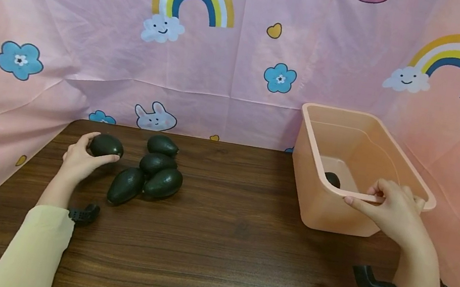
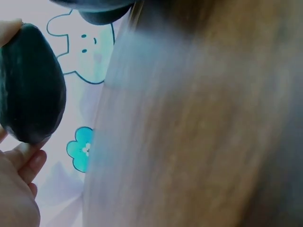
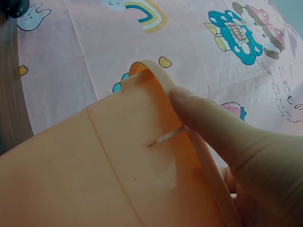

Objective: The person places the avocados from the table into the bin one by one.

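Observation:
My left hand [image 1: 81, 158] grips a dark green avocado [image 1: 107, 146] between thumb and fingers at the left of the table. In the left wrist view the same avocado [image 2: 32, 85] shows lengthwise, with fingertips at both of its ends. Just right of that hand, several more avocados [image 1: 125, 185] lie in a cluster. Over on the right, my right hand [image 1: 393, 211] pinches the near rim of a peach plastic bin [image 1: 329, 210], thumb outside and fingers over the inside. One avocado [image 1: 332, 179] lies inside the bin, partly hidden by its near wall.
The dark wooden table [image 1: 227, 266] ends at a pink printed cloth [image 1: 244, 64] hanging behind and along both sides. The bin stands at the table's back right, close to the cloth. Each wrist wears a black camera mount [image 1: 376, 284].

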Demonstrator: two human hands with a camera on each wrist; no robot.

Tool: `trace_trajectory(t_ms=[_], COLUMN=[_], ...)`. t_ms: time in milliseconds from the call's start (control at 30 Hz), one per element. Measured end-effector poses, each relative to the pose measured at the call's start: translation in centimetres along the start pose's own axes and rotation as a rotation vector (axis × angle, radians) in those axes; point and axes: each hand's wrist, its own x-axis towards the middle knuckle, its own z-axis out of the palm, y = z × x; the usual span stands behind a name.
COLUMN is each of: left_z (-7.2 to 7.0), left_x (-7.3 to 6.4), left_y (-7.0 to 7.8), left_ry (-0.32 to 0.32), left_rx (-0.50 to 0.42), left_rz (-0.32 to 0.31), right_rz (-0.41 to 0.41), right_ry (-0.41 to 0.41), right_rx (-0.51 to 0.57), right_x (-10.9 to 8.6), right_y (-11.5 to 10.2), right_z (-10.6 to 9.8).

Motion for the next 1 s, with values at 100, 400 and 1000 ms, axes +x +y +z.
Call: trace_trajectory(t_ms=[100, 400, 1000], left_z=[0.0, -0.3, -0.3], left_x=[-0.3, -1.4, -2.6], left_y=[0.4, 1.5, 4.2], left_ry=[0.032, 0.073, 0.061], left_rx=[-0.009, -0.049, -0.075], left_rz=[0.019, 0.024, 0.07], right_rz=[0.001, 0.0, 0.002], right_ry=[-0.004, -0.002, -0.01], right_rx=[0.001, 0.014, 0.014], right_x=[0.0, 0.0, 0.0], right_y=[0.0, -0.1, 0.0], right_z=[0.0, 0.0, 0.0])
